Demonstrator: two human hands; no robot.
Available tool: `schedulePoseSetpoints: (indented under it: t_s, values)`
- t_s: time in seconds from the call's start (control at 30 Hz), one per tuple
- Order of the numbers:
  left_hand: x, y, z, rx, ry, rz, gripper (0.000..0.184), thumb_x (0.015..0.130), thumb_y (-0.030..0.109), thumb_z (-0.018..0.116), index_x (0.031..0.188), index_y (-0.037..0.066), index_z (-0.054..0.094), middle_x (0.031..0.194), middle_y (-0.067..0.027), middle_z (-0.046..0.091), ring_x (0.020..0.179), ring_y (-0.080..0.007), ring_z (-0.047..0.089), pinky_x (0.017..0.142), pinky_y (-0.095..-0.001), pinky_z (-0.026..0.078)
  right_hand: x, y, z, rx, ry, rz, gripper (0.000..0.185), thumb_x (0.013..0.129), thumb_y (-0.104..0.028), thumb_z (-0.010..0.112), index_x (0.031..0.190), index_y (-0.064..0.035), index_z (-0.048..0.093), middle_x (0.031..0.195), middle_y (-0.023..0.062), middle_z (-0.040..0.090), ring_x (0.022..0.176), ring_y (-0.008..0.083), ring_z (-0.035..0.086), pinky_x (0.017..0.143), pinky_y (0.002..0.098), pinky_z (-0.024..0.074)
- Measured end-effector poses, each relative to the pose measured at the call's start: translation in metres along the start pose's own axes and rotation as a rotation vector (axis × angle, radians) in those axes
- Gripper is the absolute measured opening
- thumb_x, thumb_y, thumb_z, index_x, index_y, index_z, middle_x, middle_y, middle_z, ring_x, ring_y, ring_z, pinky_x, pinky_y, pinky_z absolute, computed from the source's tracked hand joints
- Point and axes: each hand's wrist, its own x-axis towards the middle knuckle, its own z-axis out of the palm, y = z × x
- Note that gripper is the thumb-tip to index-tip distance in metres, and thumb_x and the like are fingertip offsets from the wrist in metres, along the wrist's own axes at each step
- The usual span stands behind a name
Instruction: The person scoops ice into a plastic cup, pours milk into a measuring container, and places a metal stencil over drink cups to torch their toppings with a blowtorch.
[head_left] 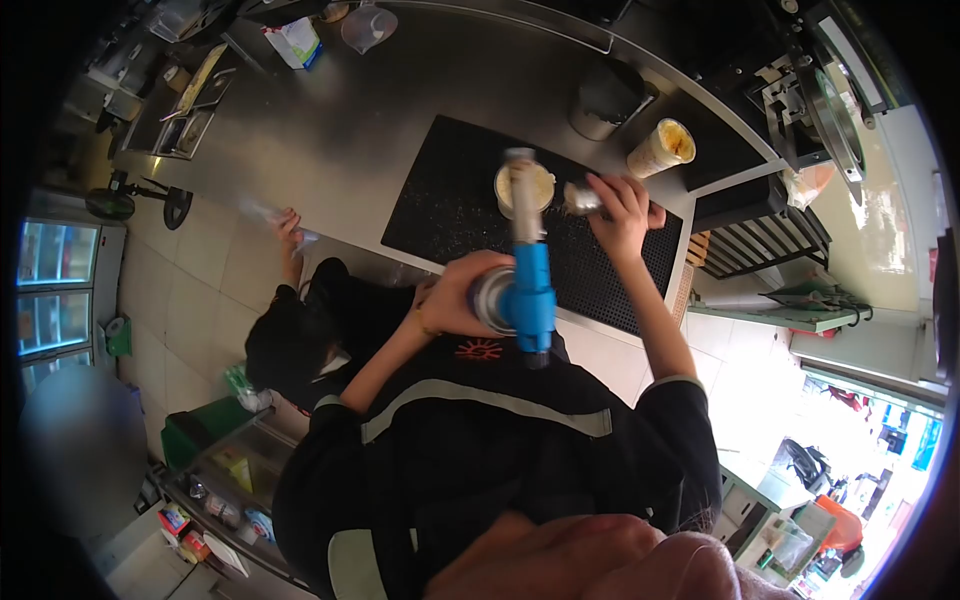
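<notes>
My left hand (465, 296) is wrapped round the canister of a blue blowtorch (533, 290). The torch's metal nozzle reaches over a round cup with a pale yellow top (540, 187), which stands on the black mat (430, 190). To the right of the cup, my right hand (624, 215) has its fingers closed on a small silvery shaker (581, 199), tilted beside the cup. The nozzle hides part of the cup's top. Pale crumbs lie scattered on the mat.
A tall cup with brown-orange contents (661, 149) and a dark metal pitcher (606, 98) stand behind the mat. A co-worker in dark clothes (290, 345) is at the left, one hand (290, 229) raised near the counter edge. A clear jug (369, 28) sits at the back.
</notes>
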Motion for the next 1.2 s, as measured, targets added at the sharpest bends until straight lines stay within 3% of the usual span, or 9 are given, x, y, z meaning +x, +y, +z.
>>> schedulePoseSetpoints:
  t_s: [0.2,0.33,0.4,0.53,0.67,0.73,0.83,0.97,1.2]
  values:
    - [0.068,-0.005,0.061,-0.161,-0.239,0.084,0.067,0.056,0.023,0.086,0.113,0.003,0.058,0.104,-0.0126,0.066,0.097,-0.0232,0.066,0.086,-0.0342,0.051,-0.139,0.078,0.059,0.517,-0.021,1.077,0.063,0.063,-0.030,0.085,0.114,-0.0083,0.053,0.097,0.0099,0.067,0.094,0.0265,0.063,0.097,0.0449,0.0365]
    - [0.095,-0.015,0.090,-0.185,-0.282,0.039,0.063,0.058,0.026,0.085,0.110,0.002,0.058,0.095,-0.0134,0.067,0.087,-0.0251,0.068,0.081,-0.0340,0.051,-0.157,0.066,0.037,0.167,0.039,0.649,0.084,0.068,-0.029,0.086,0.131,0.0033,0.041,0.133,0.0219,0.043,0.122,0.0285,0.045,0.100,0.0380,0.0394]
    - [0.104,-0.013,0.093,-0.167,-0.299,0.002,0.064,0.058,0.029,0.084,0.110,0.002,0.057,0.095,-0.0146,0.067,0.088,-0.0270,0.068,0.081,-0.0344,0.051,-0.141,0.038,-0.012,0.727,0.298,0.830,0.096,0.069,-0.035,0.084,0.140,0.0013,0.031,0.137,0.0209,0.040,0.128,0.0310,0.041,0.105,0.0415,0.0359]
    - [0.130,0.006,0.094,-0.031,-0.474,-0.089,0.075,0.057,0.039,0.086,0.115,0.002,0.056,0.097,-0.0185,0.067,0.091,-0.0314,0.067,0.081,-0.0371,0.051,-0.070,-0.037,-0.094,1.247,0.278,0.745,0.110,0.069,-0.043,0.082,0.145,0.0034,0.017,0.127,0.0188,0.050,0.124,0.0318,0.048,0.104,0.0435,0.0380]
    - [0.184,0.024,0.077,0.323,-0.830,0.239,0.073,0.062,0.050,0.083,0.117,0.006,0.062,0.097,-0.0159,0.068,0.088,-0.0318,0.066,0.078,-0.0421,0.050,-0.071,-0.033,-0.112,1.232,0.260,0.709,0.115,0.069,-0.042,0.082,0.145,0.0040,0.009,0.109,0.0170,0.058,0.109,0.0306,0.059,0.096,0.0420,0.0444]
    - [0.223,-0.019,0.062,0.255,-0.657,0.206,0.035,0.075,0.044,0.075,0.079,0.009,0.072,0.081,-0.0091,0.068,0.077,-0.0269,0.067,0.065,-0.0394,0.052,-0.080,-0.031,-0.120,1.208,0.272,0.745,0.113,0.068,-0.039,0.082,0.146,0.0023,0.012,0.108,0.0170,0.057,0.101,0.0282,0.062,0.090,0.0398,0.0486]
    - [0.292,-0.070,0.034,0.887,-0.174,0.254,0.029,0.079,0.034,0.069,0.097,0.012,0.069,0.095,-0.0074,0.070,0.088,-0.0275,0.065,0.075,-0.0388,0.053,-0.102,-0.020,-0.124,0.993,0.323,0.758,0.110,0.068,-0.036,0.082,0.143,0.0050,0.013,0.108,0.0152,0.059,0.102,0.0259,0.062,0.094,0.0402,0.0456]
    - [0.348,-0.154,0.040,1.378,-0.394,0.127,0.022,0.078,0.027,0.066,0.093,0.012,0.071,0.094,-0.0072,0.070,0.095,-0.0237,0.064,0.086,-0.0363,0.050,-0.110,-0.025,-0.127,0.979,0.461,0.878,0.101,0.071,-0.027,0.081,0.142,0.0048,0.017,0.108,0.0153,0.060,0.101,0.0258,0.062,0.094,0.0397,0.0458]
    - [0.360,-0.153,0.061,1.350,-0.162,0.256,0.021,0.073,0.030,0.060,0.070,0.013,0.072,0.075,-0.0085,0.069,0.086,-0.0257,0.064,0.105,-0.0510,0.030,-0.117,-0.023,-0.134,0.964,0.584,0.971,0.096,0.074,-0.020,0.079,0.143,0.0024,0.017,0.111,0.0152,0.058,0.104,0.0271,0.061,0.097,0.0409,0.0442]
